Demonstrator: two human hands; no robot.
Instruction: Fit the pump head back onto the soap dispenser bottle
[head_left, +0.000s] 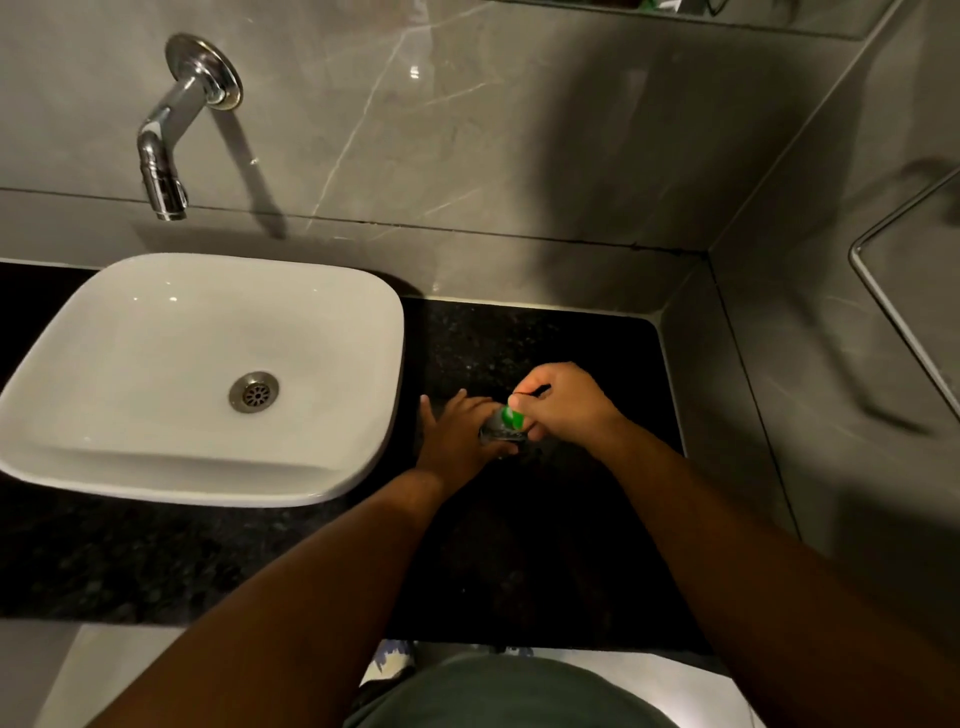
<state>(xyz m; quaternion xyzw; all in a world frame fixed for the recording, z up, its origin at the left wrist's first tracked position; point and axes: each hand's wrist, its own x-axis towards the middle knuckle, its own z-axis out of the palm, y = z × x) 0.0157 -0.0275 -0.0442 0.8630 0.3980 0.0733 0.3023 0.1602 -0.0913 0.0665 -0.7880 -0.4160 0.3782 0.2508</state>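
Observation:
The soap dispenser bottle (500, 430) stands on the black counter (545, 545) right of the sink, mostly hidden between my hands; only a clear part with a label shows. My left hand (457, 434) wraps around the bottle from the left. My right hand (563, 402) is closed over the green pump head (511, 417), which sits at the top of the bottle. How far the pump head sits on the neck is hidden by my fingers.
A white basin (363, 322) sits to the left, with a chrome tap (166, 156) on the grey wall above it. A grey side wall (831, 338) bounds the counter on the right. The counter's front edge is near my body.

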